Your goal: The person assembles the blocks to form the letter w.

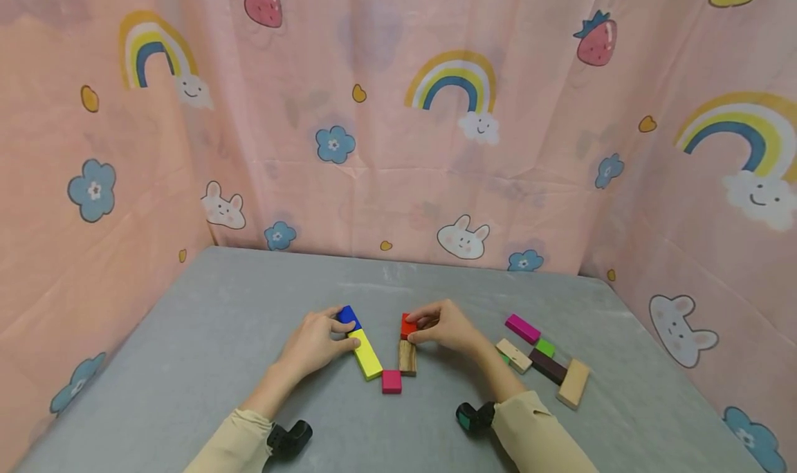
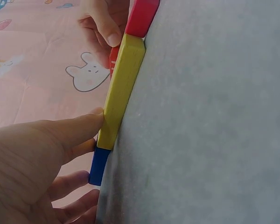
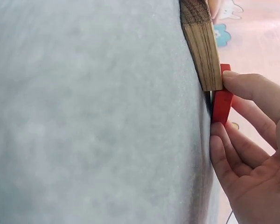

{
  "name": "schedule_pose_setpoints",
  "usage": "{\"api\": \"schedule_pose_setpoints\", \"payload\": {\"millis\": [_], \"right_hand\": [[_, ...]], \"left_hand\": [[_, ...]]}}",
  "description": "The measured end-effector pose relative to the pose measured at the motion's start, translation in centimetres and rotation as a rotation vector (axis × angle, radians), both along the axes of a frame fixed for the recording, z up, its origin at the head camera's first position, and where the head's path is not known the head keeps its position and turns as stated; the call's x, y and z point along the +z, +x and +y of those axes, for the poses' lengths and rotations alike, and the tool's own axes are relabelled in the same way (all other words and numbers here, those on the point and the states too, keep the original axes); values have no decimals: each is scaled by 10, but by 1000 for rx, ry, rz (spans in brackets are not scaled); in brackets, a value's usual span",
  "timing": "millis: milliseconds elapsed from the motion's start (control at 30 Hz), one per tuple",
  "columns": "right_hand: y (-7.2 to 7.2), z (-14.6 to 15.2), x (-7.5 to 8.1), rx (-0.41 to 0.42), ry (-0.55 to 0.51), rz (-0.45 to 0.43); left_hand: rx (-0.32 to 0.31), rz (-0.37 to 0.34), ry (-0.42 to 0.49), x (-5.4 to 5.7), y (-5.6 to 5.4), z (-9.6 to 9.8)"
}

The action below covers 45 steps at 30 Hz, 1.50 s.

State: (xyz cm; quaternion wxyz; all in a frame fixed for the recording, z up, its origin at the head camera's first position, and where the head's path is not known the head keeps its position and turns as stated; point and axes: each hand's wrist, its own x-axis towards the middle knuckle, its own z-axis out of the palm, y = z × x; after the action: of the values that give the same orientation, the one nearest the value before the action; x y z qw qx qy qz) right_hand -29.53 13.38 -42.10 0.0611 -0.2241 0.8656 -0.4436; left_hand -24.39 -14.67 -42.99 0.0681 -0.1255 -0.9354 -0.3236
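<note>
As left hand (image 1: 314,341) touches yellow block (image 1: 367,359), right hand (image 1: 453,329) pinches red block (image 3: 222,107)

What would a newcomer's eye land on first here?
Probably the pink curtain, its rainbows and rabbits filling the background behind the grey table. Next, at mid-table, a rough V of blocks: the left hand touches the yellow block and blue block, the right hand pinches the red block beyond the wood block, and the crimson block sits at the base. To the right lies a cluster of mixed blocks.
</note>
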Motion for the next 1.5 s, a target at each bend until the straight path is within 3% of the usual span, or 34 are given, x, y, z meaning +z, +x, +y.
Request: {"api": "schedule_pose_setpoints", "payload": {"millis": [367, 1500], "right_hand": [[-1, 3, -4, 33, -6, -26], [5, 1, -3, -17, -51, -51]], "left_hand": [[-11, 9, 6, 0, 2, 1], [10, -10, -1, 1, 3, 2]]}}
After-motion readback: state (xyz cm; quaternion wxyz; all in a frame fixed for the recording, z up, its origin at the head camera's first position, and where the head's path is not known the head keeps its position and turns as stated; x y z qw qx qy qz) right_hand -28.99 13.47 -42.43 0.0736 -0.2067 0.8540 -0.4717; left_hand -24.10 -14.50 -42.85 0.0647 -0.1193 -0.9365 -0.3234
